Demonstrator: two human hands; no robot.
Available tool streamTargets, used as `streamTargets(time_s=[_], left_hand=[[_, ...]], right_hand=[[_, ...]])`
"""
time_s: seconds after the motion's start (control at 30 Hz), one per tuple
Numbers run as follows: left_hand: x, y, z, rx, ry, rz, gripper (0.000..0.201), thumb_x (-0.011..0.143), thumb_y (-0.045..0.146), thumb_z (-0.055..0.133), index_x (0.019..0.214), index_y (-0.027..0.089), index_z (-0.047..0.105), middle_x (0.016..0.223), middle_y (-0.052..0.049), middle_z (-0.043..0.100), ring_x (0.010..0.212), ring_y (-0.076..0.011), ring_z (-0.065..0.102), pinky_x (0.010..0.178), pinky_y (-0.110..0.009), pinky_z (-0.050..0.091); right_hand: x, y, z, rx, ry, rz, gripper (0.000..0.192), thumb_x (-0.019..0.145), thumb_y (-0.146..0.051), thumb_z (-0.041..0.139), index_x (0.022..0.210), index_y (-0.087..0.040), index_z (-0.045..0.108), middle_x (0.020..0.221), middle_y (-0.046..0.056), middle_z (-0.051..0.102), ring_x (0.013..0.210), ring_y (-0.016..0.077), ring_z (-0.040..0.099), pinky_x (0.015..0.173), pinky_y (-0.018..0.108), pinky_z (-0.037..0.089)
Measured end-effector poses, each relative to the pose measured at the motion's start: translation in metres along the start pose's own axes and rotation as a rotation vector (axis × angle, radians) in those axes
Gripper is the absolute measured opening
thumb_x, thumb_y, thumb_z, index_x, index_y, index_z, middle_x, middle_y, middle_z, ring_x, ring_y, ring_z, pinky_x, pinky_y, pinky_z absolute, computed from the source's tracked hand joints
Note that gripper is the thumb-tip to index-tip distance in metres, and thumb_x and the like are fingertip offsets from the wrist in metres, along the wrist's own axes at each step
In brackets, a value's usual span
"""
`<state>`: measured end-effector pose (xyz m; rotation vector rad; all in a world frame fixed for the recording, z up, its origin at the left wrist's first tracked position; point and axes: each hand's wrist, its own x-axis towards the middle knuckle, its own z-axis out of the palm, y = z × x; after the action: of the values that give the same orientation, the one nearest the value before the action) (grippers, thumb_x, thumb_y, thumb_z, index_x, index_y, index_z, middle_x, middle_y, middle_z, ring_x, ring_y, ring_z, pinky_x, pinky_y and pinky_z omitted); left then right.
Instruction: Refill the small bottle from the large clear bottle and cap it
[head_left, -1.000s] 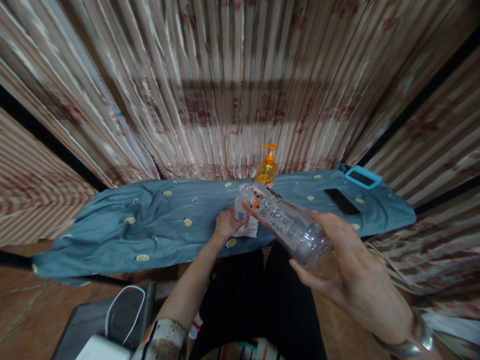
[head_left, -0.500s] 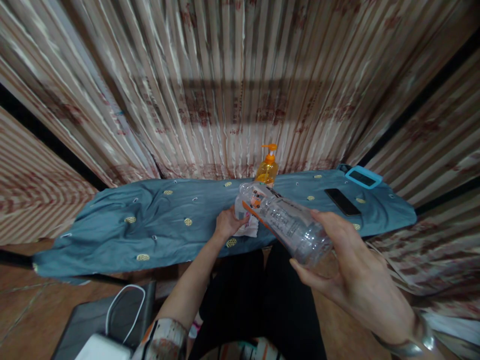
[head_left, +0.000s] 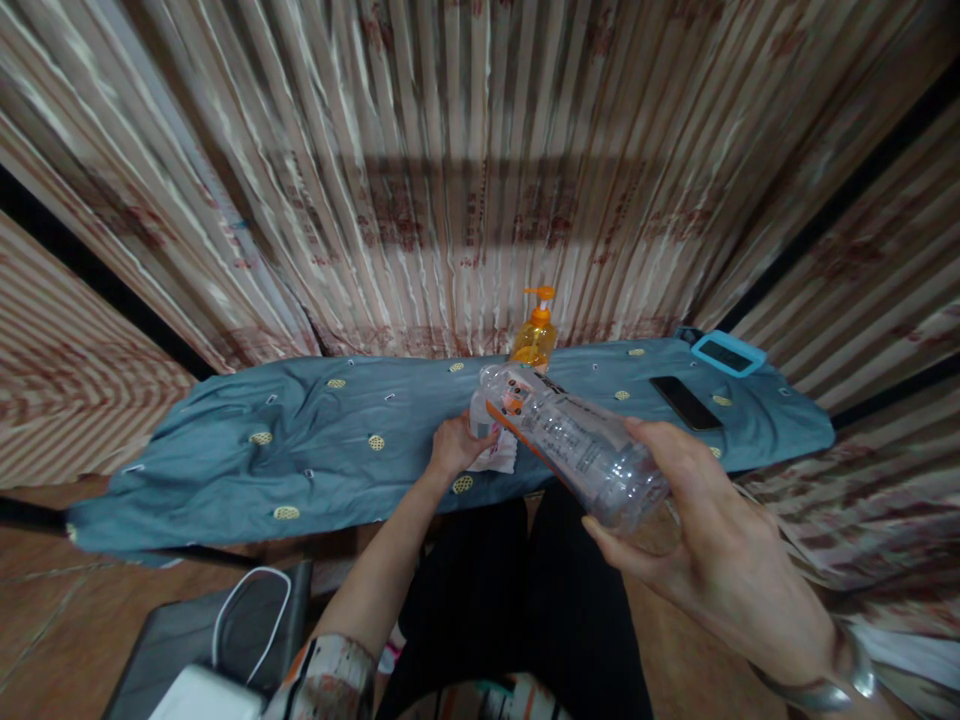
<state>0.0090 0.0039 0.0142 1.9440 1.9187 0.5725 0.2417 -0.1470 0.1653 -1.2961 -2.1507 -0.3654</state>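
My right hand (head_left: 712, 550) grips a clear plastic bottle (head_left: 581, 450) near its base, thumb below and fingers above. The bottle looks empty, carries a printed label with orange on it, and leans with its neck end down to the left. Under that neck end, my left hand (head_left: 452, 447) is closed around a small translucent container (head_left: 481, 418), largely covered by the fingers and the bottle. A white piece with pink print (head_left: 499, 455) shows beside my left fingers; whether it is part of the container I cannot tell. Behind the bottle stands an orange pump bottle (head_left: 534, 340).
A blue patterned cloth (head_left: 337, 400) covers the narrow table. At its right lie a black phone (head_left: 685, 402) and a light-blue framed device (head_left: 727, 353). Striped curtains (head_left: 450, 200) hang behind. At lower left, a white box (head_left: 206, 697) with a cable rests on a dark surface.
My right hand and the clear bottle have shifted very slightly to the right. The left hand keeps its place and grip.
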Motion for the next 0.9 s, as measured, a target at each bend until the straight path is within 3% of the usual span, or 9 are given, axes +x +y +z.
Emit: streamTargets(time_s=[0.33, 0.6, 0.9], left_hand=[[-0.0015, 0.0043, -0.0042, 0.006, -0.022, -0.027, 0.051, 0.078, 0.055, 0.063, 0.115, 0.020, 0.064, 0.103, -0.009, 0.074, 0.098, -0.0245, 0.069, 0.080, -0.026, 0.050], [-0.0007, 0.0000, -0.0001, -0.016, 0.004, 0.008, 0.052, 0.078, 0.058, 0.061, 0.114, 0.021, 0.065, 0.101, -0.008, 0.075, 0.093, -0.0241, 0.070, 0.076, -0.026, 0.050], [0.0002, -0.0007, 0.0010, -0.007, 0.017, 0.013, 0.053, 0.078, 0.060, 0.059, 0.112, 0.020, 0.066, 0.099, -0.009, 0.075, 0.092, -0.0256, 0.070, 0.075, -0.028, 0.050]], right_hand=[[-0.0001, 0.0006, -0.0014, -0.001, -0.010, 0.008, 0.065, 0.082, -0.040, 0.062, 0.137, -0.012, 0.040, 0.124, 0.017, 0.058, 0.105, 0.0280, 0.065, 0.062, 0.033, 0.061], [0.0031, -0.0007, -0.0039, -0.010, -0.004, -0.019, 0.062, 0.083, -0.040, 0.060, 0.135, -0.010, 0.041, 0.121, 0.018, 0.059, 0.105, 0.0286, 0.066, 0.077, 0.040, 0.061], [0.0023, -0.0005, -0.0040, -0.002, -0.016, -0.006, 0.063, 0.083, -0.039, 0.060, 0.136, -0.012, 0.039, 0.122, 0.017, 0.059, 0.105, 0.0286, 0.065, 0.073, 0.038, 0.061]])
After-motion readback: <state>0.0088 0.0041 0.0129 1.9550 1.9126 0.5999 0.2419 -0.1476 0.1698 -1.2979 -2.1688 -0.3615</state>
